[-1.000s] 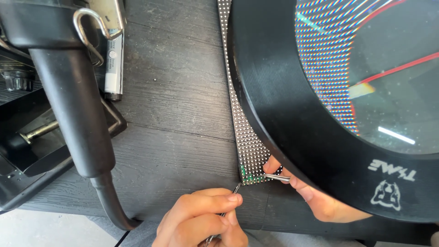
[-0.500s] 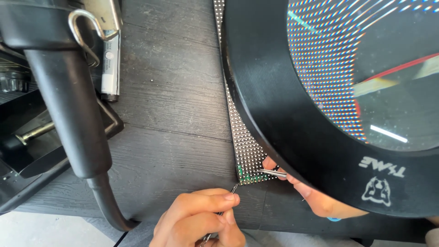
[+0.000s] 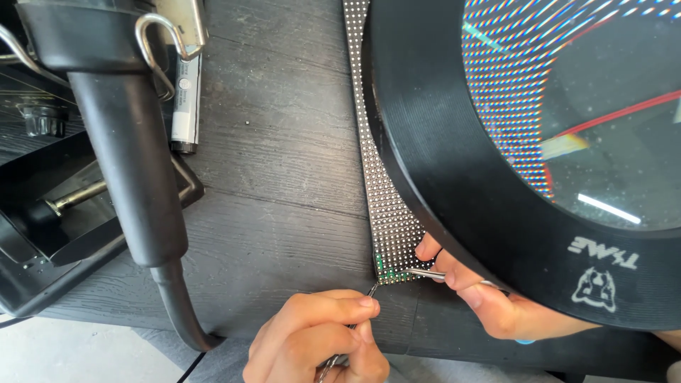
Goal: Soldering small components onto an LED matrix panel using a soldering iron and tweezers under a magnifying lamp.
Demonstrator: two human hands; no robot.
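Head view
Surface: dark wood-grain table (image 3: 284, 163), pale floor under its near edge.
Panel: LED panel (image 3: 389, 220) lies flat, its near corner just short of the table edge.
Left hand (image 3: 319, 337): pinches a probe (image 3: 371, 290), tip at that corner.
Right hand (image 3: 489, 301): pinches tweezers (image 3: 418, 272) on the panel.
Room: magnifier (image 3: 454, 184) overhangs the right; bare table left of the panel, up to the hose (image 3: 135, 177).

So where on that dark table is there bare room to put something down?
The widest bare patch of table lies between the black handle and the dotted panel strip. It is crowded at the strip's lower corner, where the left hand and right hand work thin metal tools under the round magnifier.
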